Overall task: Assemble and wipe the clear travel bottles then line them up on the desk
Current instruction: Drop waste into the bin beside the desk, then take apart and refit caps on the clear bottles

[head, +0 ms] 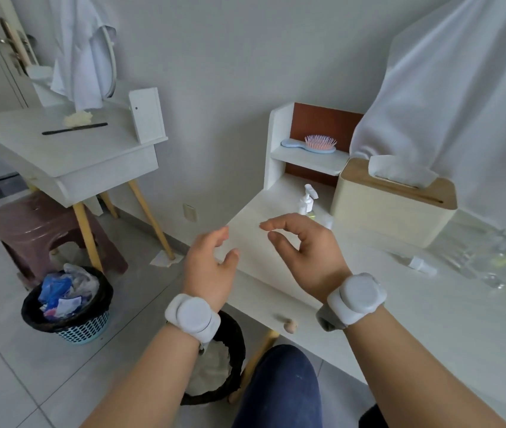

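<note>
Above the near left corner of the white desk (276, 242), head view: both hands hover, empty. Left hand (211, 261) sits over the desk's left edge, fingers loosely spread and slightly bent, holding nothing. Right hand (304, 245) is over the desktop, fingers relaxed and curved, thumb and forefinger apart with a narrow gap, nothing between them. Each wrist carries a white round band.

Task items: a blurred cluster of clear travel bottles (492, 257) lies on the desk at far right, in front of and right of the tissue box (393, 199); individual pieces cannot be counted. One small clear bottle with a white cap (421, 265) lies on its side just left of that cluster. Well apart from both hands.

A pump bottle (307, 202) with yellowish liquid stands upright at the back of the desk, just left of the tissue box, just beyond the right hand's fingertips. A hairbrush (316, 143) lies on the small shelf above. White cloth (461, 88) hangs at upper right.

On the floor, left: a lined wastebasket (69, 304) with blue and white scraps, a brown stool (45, 223), a second desk (60, 149).
</note>
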